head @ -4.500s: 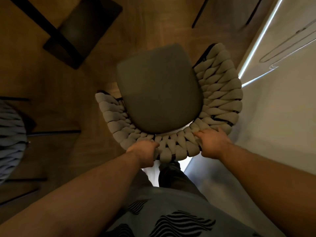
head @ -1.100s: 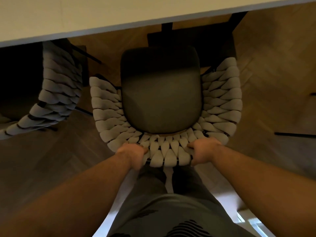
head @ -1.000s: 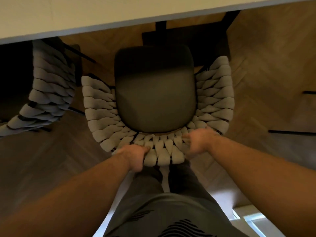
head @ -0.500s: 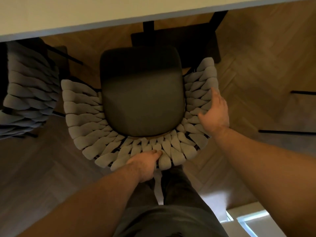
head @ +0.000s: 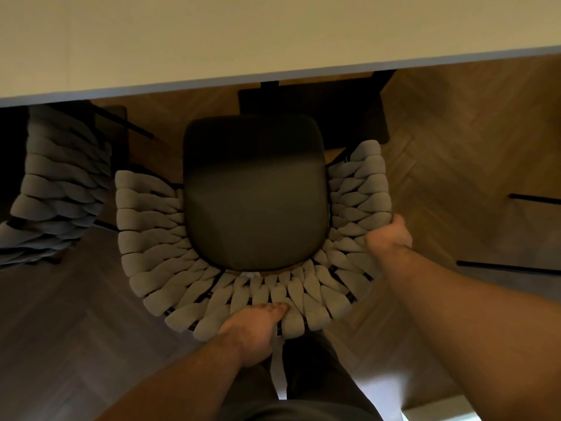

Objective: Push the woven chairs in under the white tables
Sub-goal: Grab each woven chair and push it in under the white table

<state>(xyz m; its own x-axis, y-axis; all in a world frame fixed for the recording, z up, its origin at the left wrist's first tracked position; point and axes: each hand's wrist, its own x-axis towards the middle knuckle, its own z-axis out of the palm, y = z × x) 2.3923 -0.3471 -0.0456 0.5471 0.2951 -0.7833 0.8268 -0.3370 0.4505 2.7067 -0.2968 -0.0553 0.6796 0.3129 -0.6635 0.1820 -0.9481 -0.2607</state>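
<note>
A woven chair point(head: 151, 238) with a dark seat cushion point(head: 255, 202) stands right below me, its front facing the white table point(head: 273, 34) that fills the top of the view. The front of the seat lies just short of the table's edge. My left hand point(head: 252, 329) grips the middle of the woven backrest from behind. My right hand point(head: 390, 238) grips the right side of the backrest, fingers wrapped over its outer rim.
A second woven chair point(head: 57, 183) stands at the left, partly under the same table. A dark table base point(head: 309, 117) sits on the herringbone wood floor beyond the seat. Thin black legs point(head: 510, 265) of other furniture lie at the right.
My right hand has slid from the back of the chair round to its right side and closed on the rim. The chair has turned slightly and sits closer to the table's edge.
</note>
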